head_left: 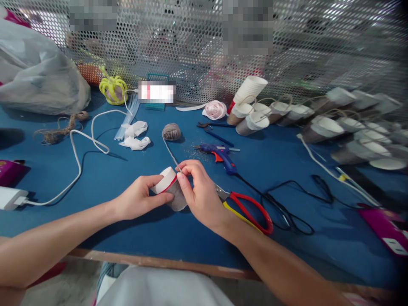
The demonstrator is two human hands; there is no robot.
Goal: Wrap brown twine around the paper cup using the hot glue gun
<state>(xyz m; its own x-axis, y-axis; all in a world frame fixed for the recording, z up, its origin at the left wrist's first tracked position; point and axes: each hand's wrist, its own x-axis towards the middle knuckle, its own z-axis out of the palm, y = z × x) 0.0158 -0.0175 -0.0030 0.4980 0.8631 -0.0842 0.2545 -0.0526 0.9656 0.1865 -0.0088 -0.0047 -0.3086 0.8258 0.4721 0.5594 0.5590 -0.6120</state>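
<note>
My left hand (140, 196) grips a paper cup (178, 197) tilted on its side, thumb and fingers around it. The cup has a white rim, a red line below it and grey yarn around its lower body. At the cup's rim my right hand (199, 191) pinches a strand of grey yarn (171, 152) between thumb and forefinger. That strand runs up to a grey yarn ball (172, 131) lying just beyond. Red-handled scissors (251, 212) lie partly hidden beneath my right wrist. Right of the ball rests a blue glue gun (219, 155).
Pliers (216, 132) lie behind the glue gun. Stacked white cups (251, 89) and several wrapped cups (321, 127) with handles stand at the right. A pink ribbon roll (215, 110), white scraps (135, 136) and a white cable (76, 170) are on the blue table. Perforated metal (191, 51) borders the back.
</note>
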